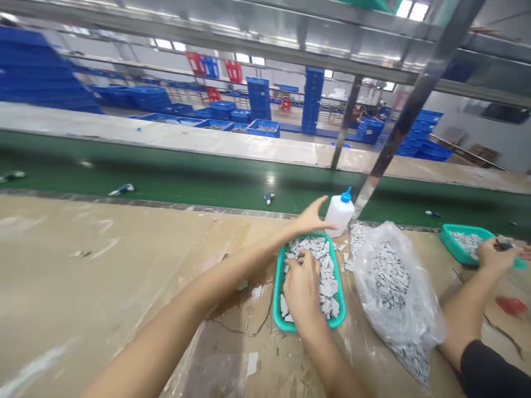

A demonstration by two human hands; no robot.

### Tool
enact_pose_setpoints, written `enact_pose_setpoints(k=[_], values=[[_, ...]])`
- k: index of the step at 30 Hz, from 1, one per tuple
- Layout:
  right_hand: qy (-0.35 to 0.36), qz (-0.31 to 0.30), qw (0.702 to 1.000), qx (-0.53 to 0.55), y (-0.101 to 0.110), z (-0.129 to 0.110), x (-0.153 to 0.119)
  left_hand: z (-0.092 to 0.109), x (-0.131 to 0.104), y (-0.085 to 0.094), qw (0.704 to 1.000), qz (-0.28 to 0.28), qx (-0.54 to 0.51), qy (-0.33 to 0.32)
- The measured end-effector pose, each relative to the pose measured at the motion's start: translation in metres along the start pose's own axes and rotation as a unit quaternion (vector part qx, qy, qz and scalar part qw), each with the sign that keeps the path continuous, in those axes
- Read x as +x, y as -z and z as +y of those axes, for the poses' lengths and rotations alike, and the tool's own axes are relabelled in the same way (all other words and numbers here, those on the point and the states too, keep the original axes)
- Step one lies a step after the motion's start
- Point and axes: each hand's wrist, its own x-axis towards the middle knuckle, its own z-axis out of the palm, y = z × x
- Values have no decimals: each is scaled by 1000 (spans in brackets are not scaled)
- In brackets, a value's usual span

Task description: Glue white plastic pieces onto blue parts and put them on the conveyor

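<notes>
A white squeeze bottle with a blue cap stands upright behind a green basket. My left hand is at the bottle's left side, thumb and fingers spread apart, holding nothing. Flat, pale, irregular pieces fill the basket. Over them my right hand is bent down with its fingers drawn together; whatever is between the fingertips is too small to make out.
A clear plastic bag of similar pieces lies right of the basket. Farther right, another person's hand is beside a second green basket. Small dark-and-white items lie on the green conveyor. A metal post slants up behind the bottle.
</notes>
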Motion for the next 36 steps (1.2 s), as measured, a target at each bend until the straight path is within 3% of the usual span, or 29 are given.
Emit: enact_pose_setpoints(k=[1,4,8,11,13,17,21,26,28,31,36], values=[[3,3,1000,-8,0,0,0,5,0,-12,999,-24,-23,-31],[17,8,999,-40,-2,-1,-1,14,2,-36,998,34,-12,-54],[33,15,998,-54,-1,0,-2,16,11,-44,994,81,53,-57],[41,8,999,-32,0,3,-1,19,16,-39,989,127,68,-45],[33,4,999,-12,1,5,0,23,16,-29,977,199,64,-26],[22,4,999,24,1,7,1,40,-2,10,942,327,64,-33],[23,4,999,46,1,8,1,57,-59,68,928,324,160,-97],[25,15,999,37,-2,10,2,61,-173,132,933,192,304,-7],[30,17,999,28,-3,11,1,59,-217,148,930,133,334,71],[41,20,999,19,-5,12,-1,64,-268,164,906,119,375,153],[52,31,998,10,-7,16,-2,81,-306,179,897,155,360,205]])
